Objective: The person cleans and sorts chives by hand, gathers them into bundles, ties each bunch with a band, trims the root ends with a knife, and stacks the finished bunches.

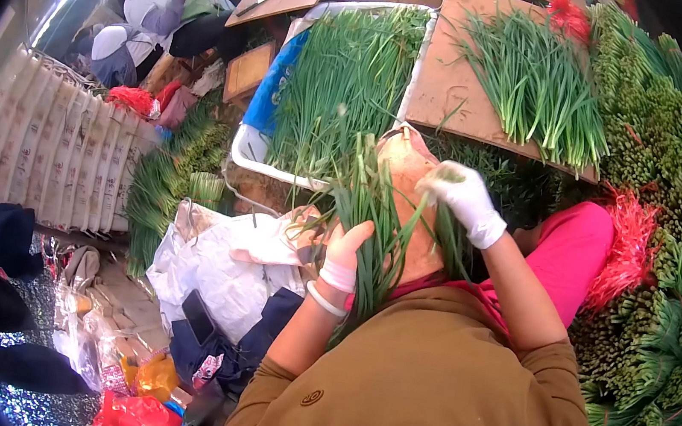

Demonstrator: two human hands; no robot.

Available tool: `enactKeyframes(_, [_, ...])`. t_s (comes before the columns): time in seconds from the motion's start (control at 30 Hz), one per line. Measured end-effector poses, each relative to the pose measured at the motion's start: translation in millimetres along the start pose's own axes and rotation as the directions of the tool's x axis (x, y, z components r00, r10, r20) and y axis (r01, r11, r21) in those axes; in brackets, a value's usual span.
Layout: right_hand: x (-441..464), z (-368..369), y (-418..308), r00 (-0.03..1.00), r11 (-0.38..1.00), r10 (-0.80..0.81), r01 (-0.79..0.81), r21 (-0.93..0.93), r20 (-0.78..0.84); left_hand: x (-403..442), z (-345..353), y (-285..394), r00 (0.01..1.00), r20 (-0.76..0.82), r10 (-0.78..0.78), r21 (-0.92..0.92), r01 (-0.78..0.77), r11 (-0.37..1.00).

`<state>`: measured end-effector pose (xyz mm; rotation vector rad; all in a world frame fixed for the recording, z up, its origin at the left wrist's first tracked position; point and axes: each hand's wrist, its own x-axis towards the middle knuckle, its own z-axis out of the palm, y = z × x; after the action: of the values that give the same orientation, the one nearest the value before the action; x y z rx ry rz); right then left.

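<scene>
My left hand (343, 252), with a white band and a bangle at the wrist, is closed around a loose bunch of garlic chives (372, 208). The leaves stand upright against my front, their lower ends reaching my lap. To the right, my right hand (462, 199) wears a white glove. Its fingers are pinched together on a few chive leaves (416, 214) beside the bunch. Beyond both hands a white-rimmed tub (239, 148) holds many long chives (344, 93). A neat pile of chives (539, 84) lies on a brown board (450, 72).
Tied green bundles (654, 125) are stacked along the right, with red plastic strips (625, 250) beside my knee. At left are a row of white slabs (57, 141), a white sack (189, 258) and a phone (198, 315). Another person (153, 7) sits at the far left.
</scene>
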<state>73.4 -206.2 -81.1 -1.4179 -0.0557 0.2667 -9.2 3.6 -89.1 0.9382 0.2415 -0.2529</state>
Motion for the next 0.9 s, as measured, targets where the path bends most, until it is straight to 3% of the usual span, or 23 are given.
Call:
enactKeyframes(0.07, [7.6,-24.2,-3.9,0.989,0.985,-0.107,0.12,0.127,-0.107,1.7,-12.9,2.1,0.998,-0.015,-0.066,-0.069,0.065,0.995])
enactKeyframes(0.1, [6.5,-41.0,-21.3,0.973,0.985,-0.117,0.14,0.104,-0.201,4.8,-32.1,-1.0,0.989,-0.04,-0.146,-0.116,0.14,0.983])
enactKeyframes(0.17, [12.7,-91.9,-41.1,0.896,0.971,-0.192,0.233,0.058,-0.4,-2.4,-42.9,12.6,0.993,-0.033,-0.116,-0.089,0.112,0.99])
enactKeyframes(0.2, [13.3,-113.9,-57.6,0.842,0.973,-0.113,0.2,0.112,-0.528,-6.1,-47.9,18.3,0.994,-0.029,-0.102,-0.077,0.1,0.992])
enactKeyframes(0.23, [18.5,-141.2,-63.9,0.768,0.96,-0.265,0.269,-0.083,-0.583,-7.7,-54.8,20.7,0.994,0.021,-0.103,-0.084,0.104,0.991])
enactKeyframes(0.27, [24.1,-163.0,-60.9,0.704,0.912,-0.367,0.401,-0.086,-0.609,-11.0,-51.6,24.1,0.995,0.034,-0.097,-0.039,0.099,0.994])
enactKeyframes(0.33, [14.2,-128.9,-91.1,0.695,0.859,-0.511,0.4,-0.32,-0.505,-16.0,-38.8,33.1,0.993,0.07,-0.094,0.057,0.091,0.994])
enactKeyframes(0.4, [19.5,-99.3,-77.0,0.766,0.733,-0.618,0.482,-0.481,-0.175,-11.7,-31.5,23.3,0.995,0.082,-0.064,0.082,0.058,0.995])
enactKeyframes(0.47, [5.5,-40.0,-66.0,0.915,0.819,-0.392,0.298,-0.491,-0.099,-11.5,-17.7,20.7,0.991,0.098,-0.088,0.104,0.078,0.991])
enactKeyframes(0.5, [7.8,-20.4,-49.2,0.908,0.829,-0.419,0.395,-0.396,0.03,-12.2,-12.6,23.4,0.98,0.14,-0.142,0.158,0.12,0.98])
enactKeyframes(0.57, [1.4,10.8,-37.1,0.977,0.966,-0.115,0.152,-0.209,0.179,-10.7,-8.5,21.8,0.965,0.196,-0.172,0.18,0.137,0.974])
enactKeyframes(0.67, [3.8,21.2,-26.6,0.966,0.996,0.011,-0.033,0.079,0.259,-10.7,-14.8,21.9,0.968,0.191,-0.164,0.099,0.147,0.984])
enactKeyframes(0.73, [2.2,12.9,-38.8,0.986,1.0,-0.007,0.004,0.021,0.164,-11.7,-19.3,21.4,0.991,0.117,-0.068,0.026,0.065,0.998])
enactKeyframes(0.8, [5.9,-0.9,-50.2,0.989,0.996,-0.072,0.064,0.06,0.131,-9.9,-43.5,19.9,0.991,0.115,-0.068,0.028,0.065,0.997])
enactKeyframes(0.87, [9.3,-11.6,-55.5,0.992,0.995,-0.1,0.101,-0.023,0.072,-9.5,-50.7,24.1,0.99,0.125,-0.067,0.032,0.063,0.997])
enactKeyframes(0.9, [7.5,-6.4,-56.5,0.993,0.992,-0.1,0.105,-0.068,0.064,-9.3,-50.0,27.3,0.993,0.1,-0.063,0.115,0.051,0.992])
